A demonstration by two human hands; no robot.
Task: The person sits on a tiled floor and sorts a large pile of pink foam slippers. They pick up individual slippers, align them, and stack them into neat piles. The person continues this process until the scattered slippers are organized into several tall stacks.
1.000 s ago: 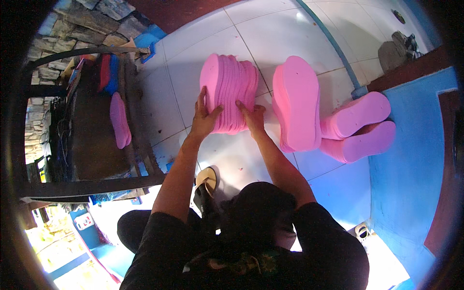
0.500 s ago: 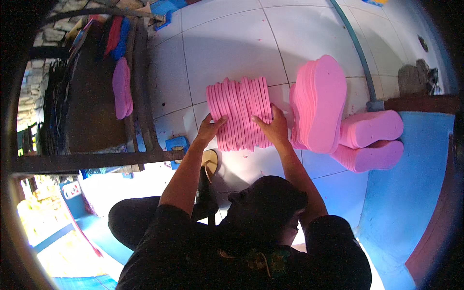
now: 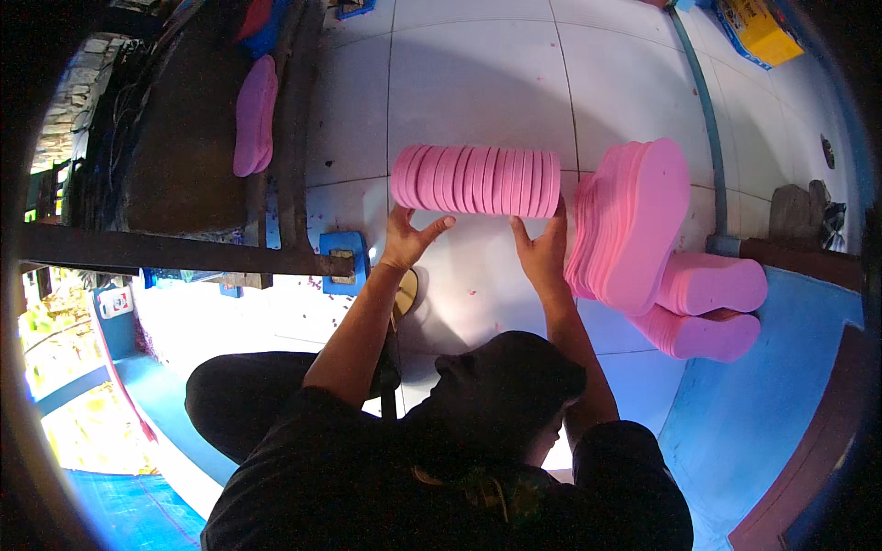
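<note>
A row of pink foam shoe soles (image 3: 475,181), pressed face to face, stands on end over the tiled floor in front of me. Its rounded ends point up toward my view in an even line. My left hand (image 3: 412,241) is at the left end, thumb stretched along the near side, its other fingers partly hidden against the soles. At the opposite end my right hand (image 3: 544,248) grips with its thumb on the near side and its fingers round the outer face. The row is squeezed between both hands.
Just right of the row leans a tall stack of pink soles (image 3: 634,230), with two smaller stacks (image 3: 712,283) beside it near a blue panel (image 3: 763,395). At left, a dark-framed bench (image 3: 184,174) carries loose pink soles (image 3: 254,118). A yellow box (image 3: 758,32) is far right.
The row of soles has turned from lying slanted with long edges showing to standing with its ends up and evened out. Both hands now sit lower on its ends.
</note>
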